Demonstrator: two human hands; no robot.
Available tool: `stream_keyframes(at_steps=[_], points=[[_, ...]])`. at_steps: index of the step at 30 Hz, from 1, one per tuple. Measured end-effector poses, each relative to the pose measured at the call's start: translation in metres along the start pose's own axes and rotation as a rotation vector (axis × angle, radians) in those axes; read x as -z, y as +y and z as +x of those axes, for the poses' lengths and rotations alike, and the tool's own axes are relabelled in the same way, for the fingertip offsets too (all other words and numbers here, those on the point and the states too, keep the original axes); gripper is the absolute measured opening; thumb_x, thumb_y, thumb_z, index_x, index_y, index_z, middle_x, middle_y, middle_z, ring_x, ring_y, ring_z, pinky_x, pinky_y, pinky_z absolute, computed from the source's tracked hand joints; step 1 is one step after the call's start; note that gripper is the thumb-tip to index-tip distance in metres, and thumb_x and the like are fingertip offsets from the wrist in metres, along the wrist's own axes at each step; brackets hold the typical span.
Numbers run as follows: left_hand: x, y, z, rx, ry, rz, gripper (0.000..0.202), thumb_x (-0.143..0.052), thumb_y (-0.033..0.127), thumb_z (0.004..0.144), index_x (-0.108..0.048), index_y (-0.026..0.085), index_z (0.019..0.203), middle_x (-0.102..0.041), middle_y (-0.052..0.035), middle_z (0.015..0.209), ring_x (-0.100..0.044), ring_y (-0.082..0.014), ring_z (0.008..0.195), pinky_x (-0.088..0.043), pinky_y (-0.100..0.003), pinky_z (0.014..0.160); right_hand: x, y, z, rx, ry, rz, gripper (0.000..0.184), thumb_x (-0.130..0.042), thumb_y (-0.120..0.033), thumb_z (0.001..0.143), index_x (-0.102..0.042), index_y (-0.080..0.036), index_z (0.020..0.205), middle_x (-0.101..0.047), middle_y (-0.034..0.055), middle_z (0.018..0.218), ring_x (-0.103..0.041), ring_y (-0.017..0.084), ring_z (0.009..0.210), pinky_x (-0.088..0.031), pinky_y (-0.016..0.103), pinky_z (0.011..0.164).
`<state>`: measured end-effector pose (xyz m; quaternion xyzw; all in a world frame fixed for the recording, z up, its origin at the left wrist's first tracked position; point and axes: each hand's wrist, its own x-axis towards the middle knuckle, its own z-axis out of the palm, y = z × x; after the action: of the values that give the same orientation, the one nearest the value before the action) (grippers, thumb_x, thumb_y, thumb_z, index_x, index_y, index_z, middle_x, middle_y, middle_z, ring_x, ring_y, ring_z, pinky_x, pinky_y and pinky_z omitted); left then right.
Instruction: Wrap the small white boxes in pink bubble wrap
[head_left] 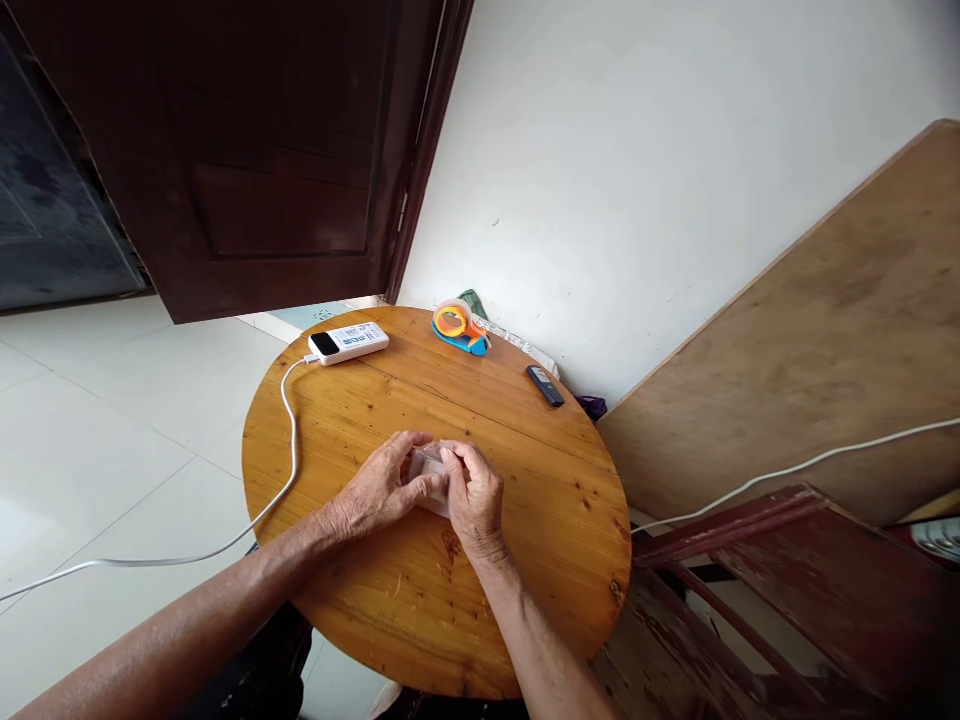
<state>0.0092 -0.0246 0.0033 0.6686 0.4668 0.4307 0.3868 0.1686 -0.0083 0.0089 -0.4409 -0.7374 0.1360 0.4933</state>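
Note:
Both hands are on a small, pale packet in clear plastic [429, 466] over the middle of the round wooden table [540, 560]. My left hand [390, 480] wraps round its left side, thumb laid across the front. From the right, my right hand [474, 490] pinches the packet's upper corner between thumb and fingers. Fingers cover much of the packet, so its contents cannot be made out.
A white power bank [356, 342] with a plugged-in white cable [292, 440] lies at the table's far left. Behind my hands stands a blue and orange tape dispenser [459, 328]. A dark, remote-like device [544, 386] lies at the right, near the wall [637, 180].

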Motion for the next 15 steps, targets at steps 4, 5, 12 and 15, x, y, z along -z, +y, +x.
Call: stream_keyframes(at_steps=[4, 5, 12, 15], points=[[0.006, 0.0, -0.008, -0.092, -0.039, -0.005, 0.039, -0.068, 0.03, 0.077, -0.056, 0.019, 0.112, -0.049, -0.011, 0.13, -0.06, -0.0119, 0.071, -0.051, -0.026, 0.061, 0.001, -0.002, 0.001, -0.062, 0.009, 0.056, 0.018, -0.052, -0.026, 0.096, -0.067, -0.022, 0.088, -0.074, 0.0042, 0.088, -0.068, 0.018, 0.08, -0.052, 0.028, 0.078], [0.007, 0.0, -0.008, -0.113, -0.047, 0.016, 0.036, -0.068, 0.028, 0.077, -0.058, 0.02, 0.111, -0.049, -0.0107, 0.131, -0.06, -0.0125, 0.074, -0.051, -0.026, 0.062, 0.002, -0.003, 0.002, -0.095, 0.01, 0.076, 0.017, -0.053, -0.027, 0.095, -0.067, -0.022, 0.087, -0.074, 0.0037, 0.086, -0.068, 0.018, 0.079, -0.053, 0.028, 0.077], [0.01, 0.002, -0.005, -0.148, -0.06, 0.043, 0.028, -0.067, 0.026, 0.08, -0.062, 0.021, 0.107, -0.059, -0.0063, 0.115, -0.062, -0.0166, 0.085, -0.051, -0.028, 0.071, 0.01, -0.006, 0.005, -0.314, -0.014, 0.295, 0.018, -0.057, -0.033, 0.092, -0.068, -0.02, 0.087, -0.074, 0.002, 0.08, -0.07, 0.018, 0.076, -0.056, 0.027, 0.074], [0.009, 0.003, -0.005, -0.122, -0.055, 0.03, 0.027, -0.067, 0.026, 0.08, -0.062, 0.021, 0.107, -0.06, -0.0062, 0.115, -0.062, -0.0165, 0.085, -0.051, -0.028, 0.071, 0.011, -0.005, 0.005, -0.336, -0.023, 0.35, 0.018, -0.059, -0.034, 0.091, -0.068, -0.019, 0.086, -0.074, 0.0029, 0.081, -0.07, 0.019, 0.079, -0.057, 0.028, 0.075]])
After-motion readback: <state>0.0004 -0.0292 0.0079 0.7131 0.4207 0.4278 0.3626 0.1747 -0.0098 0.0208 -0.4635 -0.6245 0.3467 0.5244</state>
